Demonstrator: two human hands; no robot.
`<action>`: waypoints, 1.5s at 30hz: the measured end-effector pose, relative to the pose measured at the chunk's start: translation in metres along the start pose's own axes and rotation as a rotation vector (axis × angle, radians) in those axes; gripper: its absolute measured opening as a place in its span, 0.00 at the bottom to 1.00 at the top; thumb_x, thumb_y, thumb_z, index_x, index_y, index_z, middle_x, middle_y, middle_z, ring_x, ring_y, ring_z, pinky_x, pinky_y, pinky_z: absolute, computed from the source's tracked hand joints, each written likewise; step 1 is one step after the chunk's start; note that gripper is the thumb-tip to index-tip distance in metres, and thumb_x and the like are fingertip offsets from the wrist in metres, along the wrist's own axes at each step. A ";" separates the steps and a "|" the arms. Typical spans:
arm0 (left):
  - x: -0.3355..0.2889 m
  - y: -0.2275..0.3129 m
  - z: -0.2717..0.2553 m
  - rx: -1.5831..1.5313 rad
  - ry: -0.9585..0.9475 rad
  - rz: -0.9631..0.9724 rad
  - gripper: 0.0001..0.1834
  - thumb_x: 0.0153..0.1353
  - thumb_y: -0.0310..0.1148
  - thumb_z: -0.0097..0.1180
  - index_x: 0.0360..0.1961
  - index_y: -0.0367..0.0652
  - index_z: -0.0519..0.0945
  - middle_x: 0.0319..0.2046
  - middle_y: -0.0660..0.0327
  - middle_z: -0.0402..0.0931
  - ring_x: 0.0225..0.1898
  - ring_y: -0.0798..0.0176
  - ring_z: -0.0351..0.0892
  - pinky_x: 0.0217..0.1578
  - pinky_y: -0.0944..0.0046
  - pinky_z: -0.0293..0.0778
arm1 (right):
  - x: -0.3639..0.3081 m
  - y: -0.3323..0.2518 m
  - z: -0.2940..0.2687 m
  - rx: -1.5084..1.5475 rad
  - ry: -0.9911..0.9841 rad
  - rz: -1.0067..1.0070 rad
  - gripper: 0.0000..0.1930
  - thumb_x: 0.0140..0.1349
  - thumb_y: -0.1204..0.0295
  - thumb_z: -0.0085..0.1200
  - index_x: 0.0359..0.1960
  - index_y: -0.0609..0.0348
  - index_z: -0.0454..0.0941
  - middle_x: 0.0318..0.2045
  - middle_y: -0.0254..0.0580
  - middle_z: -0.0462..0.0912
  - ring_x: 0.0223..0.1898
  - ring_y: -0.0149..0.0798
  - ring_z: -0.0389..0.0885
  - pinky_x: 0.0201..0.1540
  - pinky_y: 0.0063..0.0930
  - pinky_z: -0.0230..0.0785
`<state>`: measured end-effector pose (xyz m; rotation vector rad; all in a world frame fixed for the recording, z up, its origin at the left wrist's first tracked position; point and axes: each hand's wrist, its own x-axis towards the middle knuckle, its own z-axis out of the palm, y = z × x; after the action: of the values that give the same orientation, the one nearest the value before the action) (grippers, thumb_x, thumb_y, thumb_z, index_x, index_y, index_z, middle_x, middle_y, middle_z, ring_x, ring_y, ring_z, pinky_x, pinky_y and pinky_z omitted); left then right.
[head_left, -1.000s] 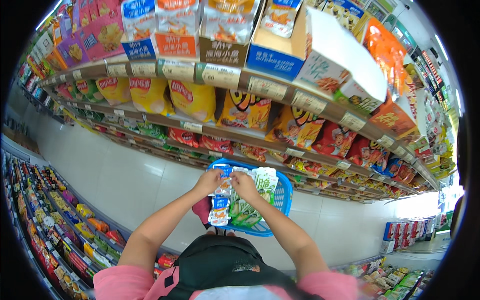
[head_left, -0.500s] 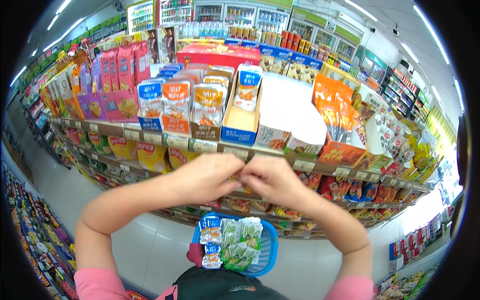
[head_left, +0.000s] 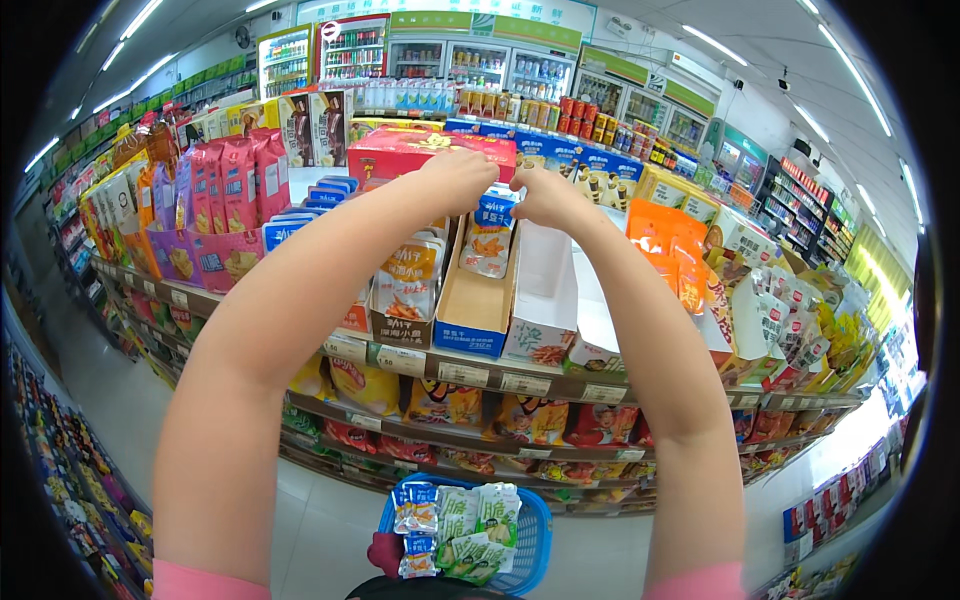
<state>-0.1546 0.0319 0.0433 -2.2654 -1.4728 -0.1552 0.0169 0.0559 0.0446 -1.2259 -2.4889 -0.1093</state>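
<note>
My left hand [head_left: 464, 181] and my right hand [head_left: 549, 197] reach over the shelf to the top of a blue-and-white snack pouch [head_left: 489, 240]. Curled fingers of both hands close on its upper corners, though the exact grip is partly hidden. The pouch leans at the back of an open blue-and-tan display box [head_left: 473, 302], whose front part shows bare cardboard. Left of it, partly behind my left forearm, stand orange-and-silver pouches [head_left: 408, 275] in their own box. A white open carton [head_left: 541, 305] adjoins the box on the right.
Below me is a blue basket [head_left: 538, 535] holding green-and-white packets [head_left: 478, 525] and blue-and-orange packets [head_left: 415, 508]. A red box [head_left: 425, 150] stands behind the pouches. Orange snack bags [head_left: 668, 245] are at the right. Bagged snacks fill the lower shelves beneath the price-tag edge [head_left: 465, 374].
Both hands have moved from close together in front of the shelf edge, forward and up to the top of the blue-and-white pouch. The basket appears lower in view.
</note>
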 end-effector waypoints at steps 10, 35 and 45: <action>0.017 -0.004 0.016 -0.095 -0.049 -0.036 0.16 0.47 0.30 0.67 0.37 0.41 0.78 0.42 0.53 0.76 0.50 0.49 0.72 0.50 0.54 0.70 | 0.019 0.017 0.023 -0.052 -0.020 -0.012 0.15 0.42 0.69 0.64 0.35 0.57 0.80 0.38 0.47 0.83 0.43 0.47 0.81 0.46 0.38 0.74; -0.233 0.083 -0.068 -1.333 0.106 0.037 0.08 0.63 0.30 0.55 0.34 0.40 0.68 0.28 0.67 0.73 0.30 0.76 0.77 0.32 0.74 0.76 | -0.229 -0.096 -0.001 1.136 0.068 -0.028 0.06 0.62 0.71 0.57 0.34 0.62 0.76 0.24 0.34 0.79 0.25 0.24 0.79 0.27 0.18 0.73; -0.402 0.229 0.253 -1.823 -0.446 -0.819 0.07 0.62 0.27 0.56 0.33 0.42 0.69 0.21 0.64 0.74 0.19 0.71 0.75 0.19 0.70 0.73 | -0.415 -0.124 0.307 1.462 -0.516 0.864 0.05 0.62 0.73 0.56 0.32 0.63 0.75 0.23 0.36 0.79 0.22 0.28 0.80 0.22 0.20 0.72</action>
<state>-0.1576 -0.2816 -0.3806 -2.4151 -3.1936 -2.0480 0.0638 -0.2635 -0.3769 -1.3915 -1.2758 1.9625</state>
